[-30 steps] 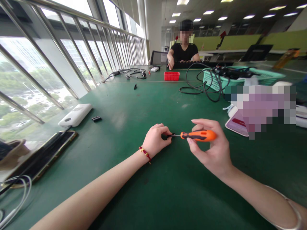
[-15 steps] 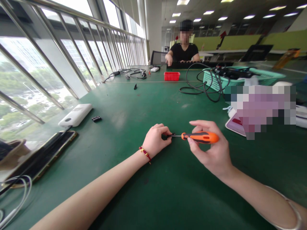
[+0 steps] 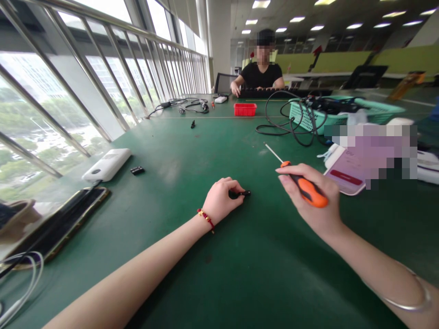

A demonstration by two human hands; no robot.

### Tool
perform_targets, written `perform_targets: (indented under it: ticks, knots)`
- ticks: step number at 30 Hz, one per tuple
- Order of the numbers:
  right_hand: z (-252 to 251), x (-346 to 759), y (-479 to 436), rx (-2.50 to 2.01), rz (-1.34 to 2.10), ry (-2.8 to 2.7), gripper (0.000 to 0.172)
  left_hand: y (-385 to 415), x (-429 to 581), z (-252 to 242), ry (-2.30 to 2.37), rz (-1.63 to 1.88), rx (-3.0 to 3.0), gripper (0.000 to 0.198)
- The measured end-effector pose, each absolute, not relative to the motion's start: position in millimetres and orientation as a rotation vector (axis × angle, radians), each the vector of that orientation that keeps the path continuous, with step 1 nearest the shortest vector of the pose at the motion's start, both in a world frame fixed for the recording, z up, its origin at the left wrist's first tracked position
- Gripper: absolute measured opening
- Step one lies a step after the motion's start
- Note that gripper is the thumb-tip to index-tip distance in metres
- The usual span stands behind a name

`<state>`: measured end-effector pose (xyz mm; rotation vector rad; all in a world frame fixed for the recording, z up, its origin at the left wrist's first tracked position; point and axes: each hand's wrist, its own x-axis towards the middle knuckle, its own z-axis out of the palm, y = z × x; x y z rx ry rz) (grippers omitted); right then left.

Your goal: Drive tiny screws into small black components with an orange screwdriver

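Observation:
Just right of the middle of the green table, my left hand (image 3: 222,198) is closed in a pinch on a small black part (image 3: 245,193). One end of the part pokes out past the fingertips; the rest is covered, and its kind is not clear. My right hand (image 3: 315,201) is closed round the orange and black handle of a screwdriver (image 3: 310,191). The screwdriver's thin shaft points up and to the left, away from me, with its tip in the air clear of the black part.
At left lie a white power bank (image 3: 108,164), a small black piece (image 3: 137,170) and a dark phone (image 3: 65,224). Farther off are a red tray (image 3: 244,109) and tangled cables (image 3: 195,106). A teal basket (image 3: 308,119) stands right. A person (image 3: 261,73) sits opposite.
The screwdriver's tip has come away from the black part. My right hand has moved right and swung the shaft up and away from me. My left hand has hardly moved.

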<state>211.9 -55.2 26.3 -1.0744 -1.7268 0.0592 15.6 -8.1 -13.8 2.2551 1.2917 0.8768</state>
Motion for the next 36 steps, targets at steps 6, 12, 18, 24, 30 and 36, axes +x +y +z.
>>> perform_targets:
  ticks: [6, 12, 18, 24, 30, 36]
  knots:
    - [-8.1, 203.4, -33.7, -1.181, 0.256, -2.055, 0.013, -7.5, 15.4, -14.6, 1.224, 0.873, 2.281, 0.007]
    - [-13.7, 203.8, -29.7, -1.301, 0.313, -2.129, 0.015, -7.8, 16.5, -13.6, 1.192, 0.854, 2.305, 0.009]
    - [-14.4, 203.5, -29.6, -1.348, 0.311, -2.173, 0.012, -9.9, 17.1, -12.0, 1.207, 0.828, 2.331, 0.008]
    - [-17.0, 202.7, -28.8, -1.313, 0.34, -2.134, 0.011, -10.9, 18.0, -11.0, 1.215, 0.831, 2.34, 0.007]
    - [-20.3, 203.5, -27.1, -1.273, 0.375, -2.072, 0.01, -9.8, 18.3, -11.7, 1.238, 0.827, 2.349, 0.008]
    - [-19.8, 205.4, -26.5, -1.25, 0.392, -2.042, 0.011, -9.7, 17.5, -13.4, 1.391, 0.86, 2.358, 0.009]
